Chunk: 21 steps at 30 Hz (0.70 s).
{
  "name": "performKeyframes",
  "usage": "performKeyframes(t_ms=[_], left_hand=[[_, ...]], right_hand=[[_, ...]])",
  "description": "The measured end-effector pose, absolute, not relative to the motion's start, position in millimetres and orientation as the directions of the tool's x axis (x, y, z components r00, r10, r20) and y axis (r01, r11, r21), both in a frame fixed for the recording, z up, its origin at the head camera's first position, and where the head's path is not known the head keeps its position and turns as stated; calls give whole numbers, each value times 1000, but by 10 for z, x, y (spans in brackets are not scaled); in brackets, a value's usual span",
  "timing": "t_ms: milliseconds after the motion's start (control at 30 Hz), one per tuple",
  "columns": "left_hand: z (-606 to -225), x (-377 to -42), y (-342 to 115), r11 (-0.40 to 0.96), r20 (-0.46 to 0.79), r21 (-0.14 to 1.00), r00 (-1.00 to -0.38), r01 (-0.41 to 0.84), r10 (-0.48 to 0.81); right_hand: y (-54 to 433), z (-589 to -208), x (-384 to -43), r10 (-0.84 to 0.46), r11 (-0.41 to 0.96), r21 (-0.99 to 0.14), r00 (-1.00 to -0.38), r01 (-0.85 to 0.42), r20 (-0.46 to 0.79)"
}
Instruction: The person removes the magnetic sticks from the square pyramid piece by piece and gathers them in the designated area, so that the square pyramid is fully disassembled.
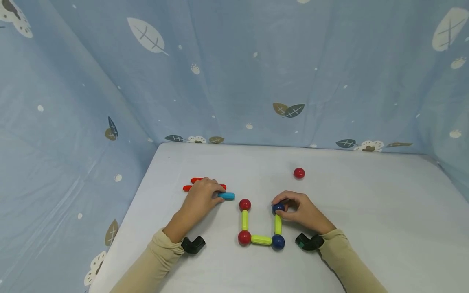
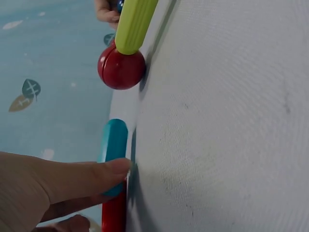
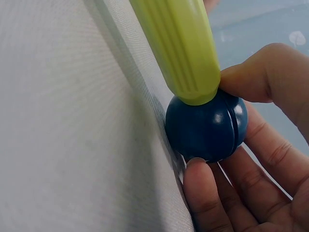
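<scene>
My left hand (image 1: 202, 198) pinches a light-blue rod (image 1: 228, 196) between thumb and fingers; the left wrist view shows the thumb across this blue rod (image 2: 115, 138). Red rods (image 1: 187, 188) lie beneath and beside that hand, partly hidden by it. My right hand (image 1: 301, 209) grips a dark blue ball (image 1: 278, 208) at the top right of a U-shaped figure. Up close, this blue ball (image 3: 205, 126) touches the end of a yellow-green rod (image 3: 181, 53). The figure also has a lower blue ball (image 1: 278, 242), an upper red ball (image 1: 245, 204), a lower red ball (image 1: 244, 237) and a bottom yellow-green rod (image 1: 261, 240).
A loose red ball (image 1: 299, 173) sits farther back on the white-covered table (image 1: 366, 195). Blue patterned cloth (image 1: 234, 73) hangs behind the table and at its sides. A black curved piece is at each wrist, the left one (image 1: 193, 245) and the right one (image 1: 309, 242).
</scene>
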<state>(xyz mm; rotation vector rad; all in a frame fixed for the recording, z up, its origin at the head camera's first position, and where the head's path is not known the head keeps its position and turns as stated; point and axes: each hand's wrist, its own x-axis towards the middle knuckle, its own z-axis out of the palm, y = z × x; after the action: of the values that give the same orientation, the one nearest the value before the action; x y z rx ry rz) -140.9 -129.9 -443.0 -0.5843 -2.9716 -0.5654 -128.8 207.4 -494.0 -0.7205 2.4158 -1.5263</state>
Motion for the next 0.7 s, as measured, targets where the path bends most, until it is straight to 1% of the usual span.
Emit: performKeyframes(t_ms=[700], left_hand=[[-4435, -1406, -1289, 848, 116, 386, -931, 363, 345]], right_hand=[[2055, -4897, -1270, -496, 356, -883, -863, -306, 99]])
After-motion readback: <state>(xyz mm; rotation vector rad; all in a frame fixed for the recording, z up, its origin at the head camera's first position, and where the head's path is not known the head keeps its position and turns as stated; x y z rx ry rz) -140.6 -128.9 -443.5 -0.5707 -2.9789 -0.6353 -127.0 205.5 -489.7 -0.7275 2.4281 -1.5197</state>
